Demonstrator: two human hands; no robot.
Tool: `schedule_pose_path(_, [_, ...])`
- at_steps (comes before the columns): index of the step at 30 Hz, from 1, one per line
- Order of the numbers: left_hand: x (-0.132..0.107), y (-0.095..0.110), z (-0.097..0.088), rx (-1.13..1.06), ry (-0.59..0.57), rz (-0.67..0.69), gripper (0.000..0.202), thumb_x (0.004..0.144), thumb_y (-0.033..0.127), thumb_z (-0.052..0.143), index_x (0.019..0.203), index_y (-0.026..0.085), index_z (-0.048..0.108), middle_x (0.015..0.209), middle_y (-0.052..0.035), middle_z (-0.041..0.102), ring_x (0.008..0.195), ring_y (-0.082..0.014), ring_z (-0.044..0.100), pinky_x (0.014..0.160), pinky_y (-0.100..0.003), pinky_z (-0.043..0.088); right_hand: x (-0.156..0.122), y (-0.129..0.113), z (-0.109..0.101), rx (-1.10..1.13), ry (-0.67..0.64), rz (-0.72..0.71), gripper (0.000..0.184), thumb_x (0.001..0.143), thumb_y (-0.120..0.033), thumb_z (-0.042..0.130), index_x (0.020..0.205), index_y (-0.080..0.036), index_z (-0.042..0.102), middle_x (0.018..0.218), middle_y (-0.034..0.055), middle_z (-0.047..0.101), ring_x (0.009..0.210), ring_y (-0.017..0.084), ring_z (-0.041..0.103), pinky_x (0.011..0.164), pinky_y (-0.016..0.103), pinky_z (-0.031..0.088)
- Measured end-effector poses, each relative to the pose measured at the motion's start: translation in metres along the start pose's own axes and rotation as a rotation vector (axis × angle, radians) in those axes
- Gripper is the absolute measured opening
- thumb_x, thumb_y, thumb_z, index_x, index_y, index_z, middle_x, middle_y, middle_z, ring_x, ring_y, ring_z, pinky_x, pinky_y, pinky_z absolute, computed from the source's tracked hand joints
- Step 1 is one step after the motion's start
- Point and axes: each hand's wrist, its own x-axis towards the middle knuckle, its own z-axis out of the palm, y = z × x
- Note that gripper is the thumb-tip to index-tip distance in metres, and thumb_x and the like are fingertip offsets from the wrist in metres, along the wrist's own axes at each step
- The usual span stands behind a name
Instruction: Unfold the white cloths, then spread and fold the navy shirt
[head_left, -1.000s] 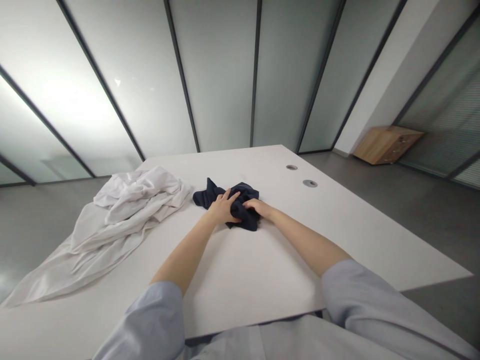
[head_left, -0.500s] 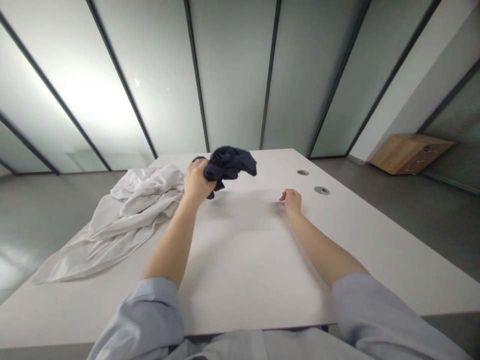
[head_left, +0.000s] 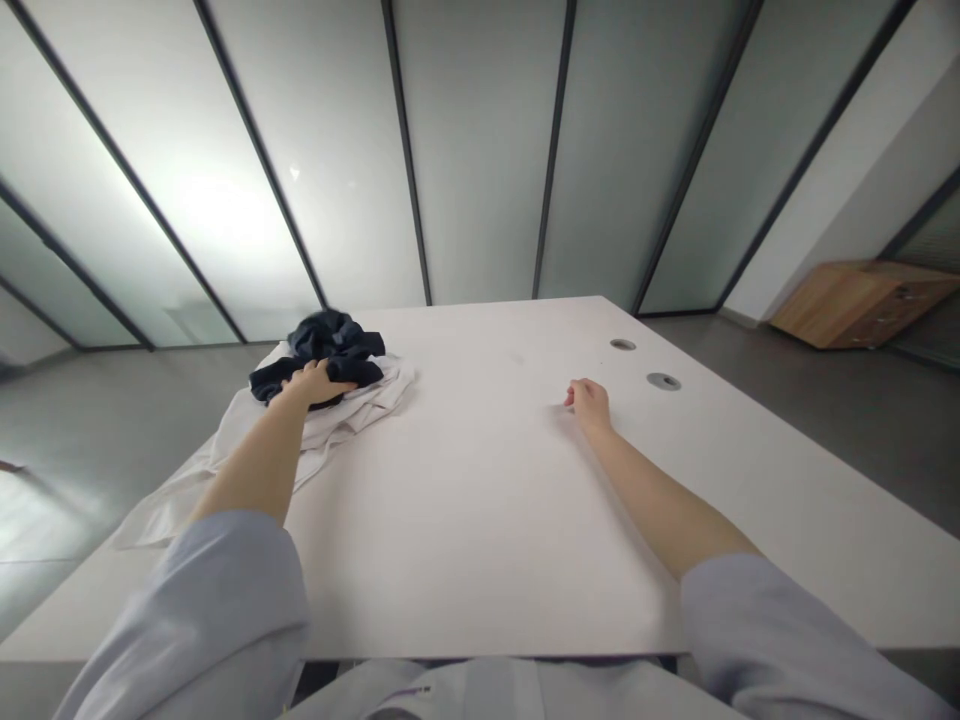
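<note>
A crumpled dark navy cloth item (head_left: 335,335) lies bunched on top of a heap of white cloth (head_left: 360,410) at the left of the table. My left hand (head_left: 310,382) rests on the navy cloth from above, its thumb spread to the right and its fingers apart; some fingertips are partly hidden in the folds. Over at the right, my right hand (head_left: 589,402) sits on the white tabletop (head_left: 480,500) with its fingers curled in, and I see nothing in it.
Two round cable holes, one farther off (head_left: 622,344) and one nearer (head_left: 664,381), are set in the table's right side. Frosted glass panels (head_left: 480,150) stand behind the table. A wooden cabinet (head_left: 855,305) is on the floor at the far right.
My left hand has carried the navy cloth left and down onto the white heap, and its fingers have spread. My right hand has stayed almost still. The view has shifted slightly.
</note>
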Motion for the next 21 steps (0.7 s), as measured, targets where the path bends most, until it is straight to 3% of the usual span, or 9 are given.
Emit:
schedule_pose_path(2, [-0.004, -0.003, 0.011, 0.02, -0.23, -0.12, 0.099, 0.059, 0.07, 0.069, 0.137, 0.013, 0.047, 0.146, -0.021, 0.042, 0.131, -0.0486, 0.037, 0.103, -0.069, 0.027, -0.001, 0.001, 0.001, -0.003, -0.01, -0.009, 0.021, 0.069, -0.036, 0.047, 0.055, -0.022, 0.054, 0.046, -0.0009, 0.054, 0.048, 0.015, 0.048, 0.049, 0.026, 0.035])
schedule_pose_path(4, [-0.006, 0.004, 0.006, 0.034, -0.261, -0.18, 0.109, 0.059, 0.073, 0.067, 0.144, 0.012, 0.037, 0.154, -0.0228, 0.029, 0.14, -0.0493, 0.023, 0.107, -0.068, 0.02, -0.001, 0.002, 0.001, -0.004, -0.021, -0.008, 0.02, 0.068, -0.036, 0.046, 0.056, -0.022, 0.053, 0.046, -0.0011, 0.054, 0.048, 0.015, 0.047, 0.049, 0.026, 0.035])
schedule_pose_path(7, [-0.014, 0.035, -0.014, -0.047, 0.092, -0.077, 0.098, 0.068, 0.068, 0.063, 0.144, 0.012, 0.035, 0.154, -0.0221, 0.028, 0.145, -0.0432, 0.013, 0.112, -0.061, 0.019, 0.001, 0.002, 0.002, -0.005, -0.027, 0.019, 0.018, 0.067, -0.035, 0.048, 0.055, -0.023, 0.053, 0.044, -0.0016, 0.053, 0.047, 0.015, 0.047, 0.048, 0.026, 0.035])
schedule_pose_path(9, [-0.024, 0.068, -0.019, -0.158, 0.342, 0.065, 0.071, 0.082, 0.054, 0.055, 0.14, 0.015, 0.038, 0.15, -0.0165, 0.037, 0.142, -0.0344, 0.023, 0.113, -0.054, 0.022, 0.004, 0.002, 0.004, -0.002, -0.003, 0.059, 0.017, 0.066, -0.033, 0.048, 0.054, -0.023, 0.052, 0.043, -0.0018, 0.052, 0.046, 0.015, 0.047, 0.048, 0.027, 0.034])
schedule_pose_path(10, [-0.03, 0.086, -0.016, -0.21, 0.411, 0.15, 0.059, 0.086, 0.045, 0.052, 0.136, 0.015, 0.042, 0.145, -0.0148, 0.043, 0.138, -0.0302, 0.031, 0.113, -0.05, 0.024, 0.006, 0.001, 0.005, 0.003, 0.017, 0.086, 0.016, 0.067, -0.031, 0.047, 0.053, -0.023, 0.051, 0.042, -0.0019, 0.051, 0.046, 0.015, 0.046, 0.048, 0.027, 0.034])
schedule_pose_path(12, [-0.042, 0.121, 0.001, -0.276, 0.39, 0.316, 0.046, 0.086, 0.037, 0.053, 0.126, 0.016, 0.049, 0.132, -0.012, 0.054, 0.125, -0.0257, 0.044, 0.109, -0.043, 0.03, 0.009, 0.0, 0.006, 0.012, 0.033, 0.133, 0.015, 0.067, -0.028, 0.047, 0.053, -0.023, 0.05, 0.041, -0.002, 0.05, 0.045, 0.015, 0.046, 0.047, 0.027, 0.034])
schedule_pose_path(15, [-0.059, 0.16, 0.049, -0.299, 0.192, 0.382, 0.041, 0.085, 0.036, 0.053, 0.122, 0.018, 0.052, 0.123, -0.0103, 0.06, 0.114, -0.0251, 0.052, 0.1, -0.04, 0.039, 0.012, 0.0, 0.005, 0.015, -0.054, 0.149, 0.013, 0.066, -0.025, 0.051, 0.052, -0.023, 0.051, 0.042, -0.0019, 0.052, 0.046, 0.014, 0.046, 0.049, 0.027, 0.035])
schedule_pose_path(18, [-0.071, 0.171, 0.099, -0.261, 0.035, 0.349, 0.038, 0.085, 0.032, 0.052, 0.12, 0.019, 0.055, 0.122, -0.0107, 0.062, 0.116, -0.0265, 0.052, 0.1, -0.041, 0.039, 0.012, 0.001, 0.001, 0.03, -0.142, 0.132, 0.012, 0.064, -0.026, 0.055, 0.053, -0.022, 0.053, 0.047, -0.0015, 0.055, 0.05, 0.014, 0.049, 0.052, 0.026, 0.036])
schedule_pose_path(21, [-0.075, 0.162, 0.127, -0.222, -0.088, 0.344, 0.034, 0.085, 0.029, 0.052, 0.117, 0.02, 0.059, 0.122, -0.0105, 0.062, 0.119, -0.0269, 0.052, 0.102, -0.041, 0.038, 0.01, 0.004, -0.004, 0.09, -0.09, 0.106, 0.012, 0.066, -0.029, 0.053, 0.056, -0.022, 0.054, 0.049, -0.0018, 0.056, 0.053, 0.015, 0.051, 0.054, 0.025, 0.038])
